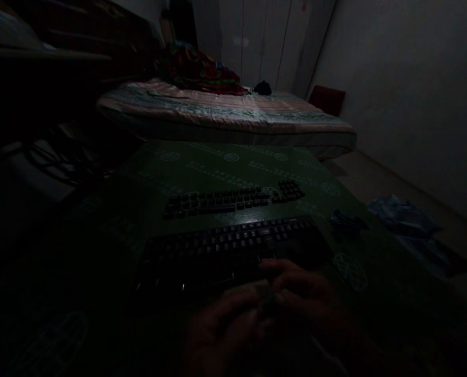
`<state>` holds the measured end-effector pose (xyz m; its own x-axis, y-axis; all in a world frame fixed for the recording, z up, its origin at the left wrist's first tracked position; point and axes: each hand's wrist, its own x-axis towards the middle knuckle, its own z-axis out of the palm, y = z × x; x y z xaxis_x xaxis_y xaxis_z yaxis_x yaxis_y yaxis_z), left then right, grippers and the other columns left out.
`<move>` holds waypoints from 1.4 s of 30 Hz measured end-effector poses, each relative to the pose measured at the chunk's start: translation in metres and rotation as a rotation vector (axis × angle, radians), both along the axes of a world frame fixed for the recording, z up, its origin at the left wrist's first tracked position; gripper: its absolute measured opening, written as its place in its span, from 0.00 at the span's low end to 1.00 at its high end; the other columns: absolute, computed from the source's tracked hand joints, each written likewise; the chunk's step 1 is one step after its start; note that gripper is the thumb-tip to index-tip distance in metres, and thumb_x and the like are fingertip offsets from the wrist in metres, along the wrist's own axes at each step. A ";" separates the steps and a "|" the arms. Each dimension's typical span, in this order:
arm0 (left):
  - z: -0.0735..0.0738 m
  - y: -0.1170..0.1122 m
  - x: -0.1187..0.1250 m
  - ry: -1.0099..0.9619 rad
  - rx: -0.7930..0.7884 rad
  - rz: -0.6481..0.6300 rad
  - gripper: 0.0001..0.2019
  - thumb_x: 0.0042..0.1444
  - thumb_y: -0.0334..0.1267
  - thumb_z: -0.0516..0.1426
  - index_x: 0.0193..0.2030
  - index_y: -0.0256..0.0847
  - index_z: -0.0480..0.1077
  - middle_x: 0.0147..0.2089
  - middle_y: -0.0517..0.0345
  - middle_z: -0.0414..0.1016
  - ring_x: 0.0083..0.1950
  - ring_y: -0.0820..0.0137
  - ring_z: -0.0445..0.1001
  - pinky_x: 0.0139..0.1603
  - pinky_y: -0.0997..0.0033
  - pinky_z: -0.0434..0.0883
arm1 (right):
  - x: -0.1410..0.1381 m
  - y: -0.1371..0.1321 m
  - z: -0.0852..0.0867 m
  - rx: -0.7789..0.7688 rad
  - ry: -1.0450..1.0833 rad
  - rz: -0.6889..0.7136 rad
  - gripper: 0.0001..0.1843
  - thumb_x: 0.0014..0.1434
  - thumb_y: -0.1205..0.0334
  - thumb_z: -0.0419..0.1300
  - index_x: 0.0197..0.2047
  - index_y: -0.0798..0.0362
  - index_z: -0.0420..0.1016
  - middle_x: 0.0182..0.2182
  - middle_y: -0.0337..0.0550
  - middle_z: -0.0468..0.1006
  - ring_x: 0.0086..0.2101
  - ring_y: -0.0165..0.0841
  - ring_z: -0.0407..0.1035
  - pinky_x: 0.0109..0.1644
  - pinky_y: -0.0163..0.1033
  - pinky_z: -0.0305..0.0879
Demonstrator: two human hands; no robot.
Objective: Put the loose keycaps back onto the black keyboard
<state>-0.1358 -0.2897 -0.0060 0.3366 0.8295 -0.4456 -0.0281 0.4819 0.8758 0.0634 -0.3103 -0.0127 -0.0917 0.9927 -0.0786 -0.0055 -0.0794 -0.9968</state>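
The light is very dim. A black keyboard lies on the green table, and its front rows look bare of keycaps, with a few metal bars glinting there. Behind it, loose black keycaps are laid out in keyboard order. My left hand is closed just in front of the keyboard, its fingertips meeting those of my right hand. My right hand is closed too, with its index finger stretched over the keyboard's front edge. Something small and pale seems to be between the fingertips, too dark to name.
A dark crumpled item lies on the table's right side. Beyond the table stands a bed with a red patterned blanket. Bluish cloth or plastic sits to the right, past the table edge. Dark furniture fills the left.
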 end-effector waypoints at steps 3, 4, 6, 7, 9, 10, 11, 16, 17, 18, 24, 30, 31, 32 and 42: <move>-0.002 0.001 0.021 -0.156 -0.108 -0.028 0.16 0.40 0.47 0.67 0.33 0.39 0.78 0.29 0.52 0.80 0.29 0.66 0.77 0.30 0.73 0.72 | -0.008 -0.002 0.002 0.015 0.011 0.007 0.09 0.53 0.55 0.64 0.30 0.51 0.79 0.49 0.47 0.74 0.50 0.39 0.68 0.52 0.43 0.64; -0.004 0.002 0.024 -0.205 -0.151 -0.021 0.15 0.39 0.46 0.67 0.32 0.38 0.78 0.27 0.52 0.79 0.26 0.68 0.76 0.28 0.74 0.71 | -0.010 -0.003 0.001 0.022 -0.002 0.000 0.08 0.53 0.56 0.63 0.30 0.50 0.79 0.49 0.46 0.74 0.49 0.38 0.69 0.50 0.42 0.66; -0.007 0.001 0.026 -0.287 -0.245 0.020 0.15 0.37 0.43 0.68 0.31 0.36 0.77 0.26 0.52 0.79 0.26 0.68 0.76 0.28 0.74 0.71 | -0.013 -0.004 -0.001 0.054 -0.055 -0.043 0.06 0.53 0.58 0.63 0.29 0.50 0.79 0.46 0.46 0.76 0.47 0.37 0.71 0.48 0.39 0.68; -0.007 0.000 0.027 -0.316 -0.294 0.055 0.15 0.36 0.41 0.69 0.31 0.35 0.77 0.28 0.51 0.79 0.26 0.68 0.76 0.29 0.74 0.71 | -0.014 -0.005 -0.004 0.089 -0.094 -0.088 0.06 0.53 0.59 0.63 0.29 0.50 0.79 0.45 0.46 0.77 0.45 0.36 0.72 0.47 0.38 0.69; -0.005 -0.002 0.028 -0.343 -0.380 0.143 0.15 0.35 0.37 0.69 0.32 0.35 0.76 0.29 0.50 0.79 0.28 0.67 0.77 0.30 0.73 0.72 | -0.018 -0.009 -0.009 0.213 -0.189 -0.218 0.03 0.53 0.62 0.63 0.31 0.49 0.79 0.43 0.45 0.78 0.43 0.34 0.73 0.46 0.36 0.70; -0.003 -0.004 0.029 -0.343 -0.407 0.190 0.14 0.35 0.35 0.68 0.32 0.36 0.76 0.30 0.51 0.79 0.28 0.67 0.77 0.30 0.73 0.72 | -0.020 -0.012 -0.012 0.293 -0.238 -0.292 0.03 0.53 0.63 0.63 0.32 0.49 0.79 0.42 0.44 0.79 0.43 0.33 0.73 0.46 0.35 0.70; 0.000 -0.005 0.030 -0.339 -0.421 0.237 0.13 0.36 0.34 0.67 0.32 0.37 0.75 0.30 0.52 0.79 0.29 0.67 0.77 0.31 0.73 0.72 | -0.022 -0.014 -0.014 0.377 -0.286 -0.360 0.04 0.53 0.64 0.62 0.34 0.48 0.78 0.42 0.43 0.79 0.43 0.33 0.73 0.47 0.34 0.70; 0.006 -0.006 0.038 -0.328 -0.413 0.307 0.08 0.40 0.32 0.65 0.31 0.40 0.76 0.35 0.53 0.79 0.36 0.65 0.78 0.34 0.71 0.74 | -0.028 -0.024 -0.020 0.660 -0.596 -0.444 0.15 0.54 0.65 0.61 0.46 0.49 0.74 0.45 0.47 0.78 0.47 0.36 0.71 0.51 0.37 0.70; 0.005 -0.006 0.039 -0.336 -0.411 0.290 0.08 0.40 0.33 0.65 0.31 0.40 0.76 0.36 0.52 0.80 0.37 0.64 0.78 0.35 0.71 0.74 | -0.028 -0.024 -0.020 0.687 -0.643 -0.439 0.15 0.55 0.65 0.61 0.47 0.51 0.74 0.45 0.48 0.77 0.48 0.36 0.71 0.51 0.38 0.70; 0.005 -0.006 0.040 -0.349 -0.406 0.271 0.08 0.40 0.33 0.65 0.30 0.40 0.76 0.36 0.52 0.80 0.38 0.63 0.78 0.35 0.71 0.74 | -0.028 -0.024 -0.020 0.707 -0.676 -0.440 0.15 0.55 0.65 0.60 0.47 0.51 0.74 0.45 0.49 0.77 0.48 0.37 0.71 0.50 0.39 0.70; 0.001 -0.007 0.044 -0.409 -0.384 0.219 0.11 0.37 0.35 0.65 0.31 0.39 0.77 0.36 0.53 0.80 0.38 0.63 0.78 0.37 0.72 0.73 | -0.021 -0.019 -0.019 0.742 -0.723 -0.378 0.15 0.56 0.68 0.58 0.47 0.49 0.72 0.45 0.48 0.76 0.47 0.38 0.70 0.50 0.43 0.71; 0.004 -0.008 0.048 -0.427 -0.345 0.217 0.10 0.38 0.32 0.65 0.32 0.38 0.78 0.32 0.53 0.80 0.35 0.65 0.78 0.38 0.71 0.72 | -0.015 -0.018 -0.023 0.748 -0.743 -0.334 0.12 0.57 0.64 0.57 0.45 0.49 0.73 0.46 0.48 0.75 0.48 0.37 0.69 0.49 0.41 0.70; 0.003 -0.008 0.048 -0.433 -0.336 0.210 0.10 0.39 0.32 0.65 0.32 0.38 0.78 0.32 0.53 0.80 0.34 0.65 0.78 0.38 0.71 0.72 | -0.014 -0.018 -0.024 0.737 -0.728 -0.353 0.10 0.58 0.63 0.56 0.44 0.49 0.73 0.46 0.48 0.75 0.48 0.37 0.69 0.49 0.40 0.70; 0.002 -0.008 0.049 -0.437 -0.334 0.198 0.09 0.39 0.32 0.65 0.32 0.38 0.78 0.31 0.53 0.80 0.33 0.65 0.78 0.37 0.71 0.72 | -0.013 -0.018 -0.024 0.730 -0.713 -0.360 0.10 0.59 0.62 0.56 0.44 0.48 0.73 0.46 0.48 0.74 0.49 0.36 0.68 0.49 0.40 0.70; -0.019 -0.007 0.051 -0.422 -0.322 0.079 0.14 0.38 0.35 0.67 0.35 0.35 0.76 0.33 0.48 0.80 0.33 0.62 0.77 0.39 0.66 0.72 | 0.014 -0.016 -0.018 0.607 -0.586 -0.129 0.11 0.56 0.66 0.59 0.43 0.48 0.75 0.51 0.46 0.72 0.53 0.36 0.65 0.52 0.38 0.68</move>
<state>-0.0852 -0.2962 -0.0249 0.4833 0.7030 -0.5217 -0.3926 0.7067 0.5886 0.0770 -0.3262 -0.0306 -0.0861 0.8779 0.4711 0.5523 0.4356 -0.7108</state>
